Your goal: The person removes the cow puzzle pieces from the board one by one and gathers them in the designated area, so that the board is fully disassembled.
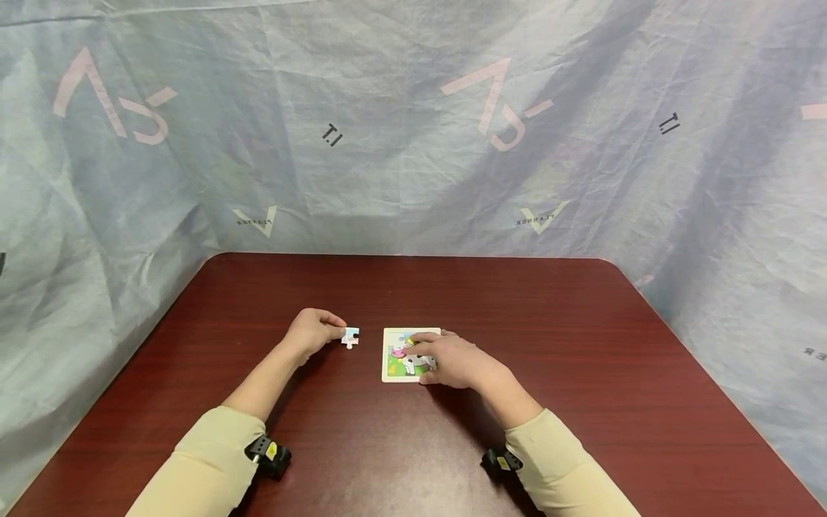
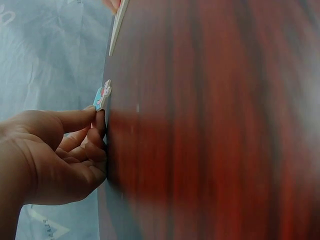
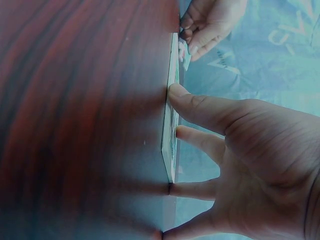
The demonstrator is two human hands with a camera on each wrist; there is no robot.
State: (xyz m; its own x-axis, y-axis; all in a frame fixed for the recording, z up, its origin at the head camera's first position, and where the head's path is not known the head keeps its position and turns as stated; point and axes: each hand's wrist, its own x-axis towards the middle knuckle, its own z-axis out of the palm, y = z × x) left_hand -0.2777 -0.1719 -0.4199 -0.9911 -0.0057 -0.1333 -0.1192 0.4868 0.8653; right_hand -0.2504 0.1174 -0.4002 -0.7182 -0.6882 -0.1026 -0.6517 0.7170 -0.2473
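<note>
My left hand [image 1: 314, 332] pinches a small jigsaw puzzle piece [image 1: 350, 337], pale blue and white with a knob on its near side. In the left wrist view, thumb and fingertip hold the puzzle piece [image 2: 102, 96] by one edge, close over the table. To its right lies a square puzzle board [image 1: 394, 378] with a pale border and a cow picture on green. My right hand [image 1: 456, 359] rests on the board's right part with fingers spread, covering some of the picture. In the right wrist view its thumb [image 3: 181, 95] presses the near edge of the board [image 3: 167, 145].
Both hands work over a dark red wooden table [image 1: 400, 438] with rounded far corners. A grey printed cloth [image 1: 388, 179] hangs behind it and along both sides. Black devices are strapped to the left sleeve [image 1: 213, 445] and right sleeve [image 1: 555, 452].
</note>
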